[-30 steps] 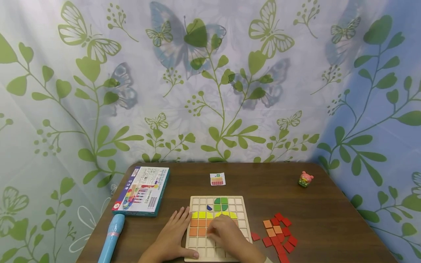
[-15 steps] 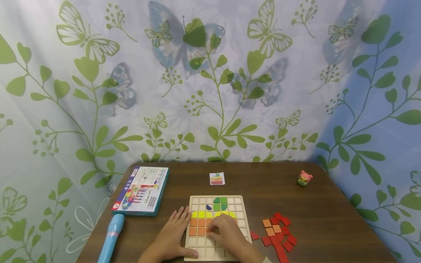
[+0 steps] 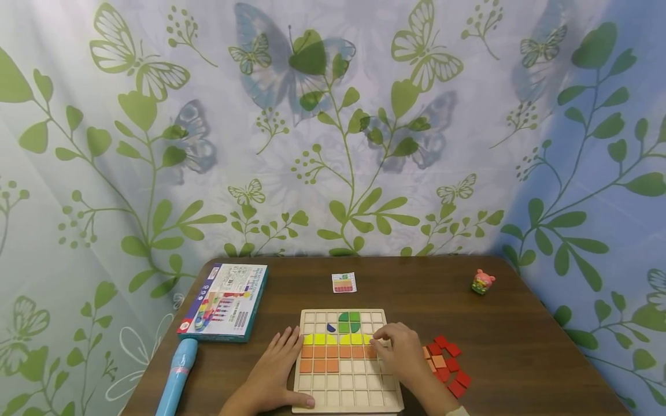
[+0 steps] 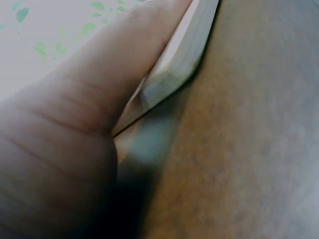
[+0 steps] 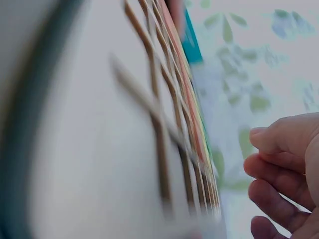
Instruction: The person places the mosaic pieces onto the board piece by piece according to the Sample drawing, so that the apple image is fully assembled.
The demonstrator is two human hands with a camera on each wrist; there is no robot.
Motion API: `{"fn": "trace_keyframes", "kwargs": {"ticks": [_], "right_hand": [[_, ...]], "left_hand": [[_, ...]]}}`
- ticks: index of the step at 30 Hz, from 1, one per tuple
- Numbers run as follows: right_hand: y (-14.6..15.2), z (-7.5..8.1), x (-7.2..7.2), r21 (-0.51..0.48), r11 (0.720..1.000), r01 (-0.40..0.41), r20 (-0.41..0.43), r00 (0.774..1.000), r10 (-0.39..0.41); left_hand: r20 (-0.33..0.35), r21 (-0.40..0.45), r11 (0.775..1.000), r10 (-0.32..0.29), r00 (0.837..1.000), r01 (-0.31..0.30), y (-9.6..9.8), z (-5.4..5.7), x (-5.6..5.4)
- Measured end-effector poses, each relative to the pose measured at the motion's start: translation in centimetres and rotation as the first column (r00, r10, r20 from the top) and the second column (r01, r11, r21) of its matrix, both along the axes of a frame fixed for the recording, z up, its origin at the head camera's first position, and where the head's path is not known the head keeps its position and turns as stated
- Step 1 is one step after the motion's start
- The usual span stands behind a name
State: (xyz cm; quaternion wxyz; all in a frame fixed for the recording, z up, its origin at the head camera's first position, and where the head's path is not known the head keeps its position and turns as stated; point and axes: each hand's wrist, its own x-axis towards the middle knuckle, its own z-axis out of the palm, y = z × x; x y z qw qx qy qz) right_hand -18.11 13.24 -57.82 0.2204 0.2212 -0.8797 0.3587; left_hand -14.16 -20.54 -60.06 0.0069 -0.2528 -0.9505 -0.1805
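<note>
The left hand (image 3: pixel 270 372) lay along the nine-to-seven o'clock side of a square, pale wooden gridded board (image 3: pixel 347 398) on the dark brown table (image 3: pixel 416 289), its fingers straight and spread, its thumb at the seven o'clock corner; that stance looked right for steadying the board while tiles were laid. The right hand (image 3: pixel 403 349) hung at the board's two-to-three o'clock edge with its fingers loosely curled, and no tile showed between them. A short row of three square orange tiles (image 3: pixel 319 366) sat in the grid's nine o'clock part, with a bare cell just at its three o'clock end. Loose orange square tiles (image 3: pixel 439 361) lay off the board at three o'clock, close among square red tiles (image 3: pixel 462 379), some hidden behind the right hand and forearm. Working well here seemed to call for pinching one orange tile by opposite edges without dragging its red neighbours, squaring it above the bare cell, then lowering it flat between the ridges with a light fingertip press, leaving the seated tiles undisturbed.
</note>
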Motion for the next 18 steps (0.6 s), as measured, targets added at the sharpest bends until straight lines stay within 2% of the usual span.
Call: {"fn": "trace_keyframes", "kwargs": {"ticks": [4, 9, 13, 18], "right_hand": [[3.6, -0.4, -0.5, 0.039, 0.992, 0.117, 0.057, 0.991, -0.119], [7.2, -0.6, -0.5, 0.124, 0.972, 0.200, 0.130, 0.968, -0.216], [8.8, -0.3, -0.2, 0.182, 0.962, 0.201, 0.202, 0.950, -0.237], [9.2, -0.3, -0.1, 0.254, 0.954, 0.163, 0.202, 0.955, -0.217]], "left_hand": [[0.000, -0.002, 1.000, 0.000, 1.000, 0.000, -0.1, -0.1, 0.0], [-0.007, 0.005, 1.000, -0.006, 1.000, 0.006, -0.1, -0.2, 0.0], [0.000, 0.008, 1.000, -0.006, 1.000, 0.006, -0.2, -0.3, 0.0], [-0.007, -0.001, 1.000, -0.004, 1.000, 0.004, -0.1, -0.4, -0.1]]}}
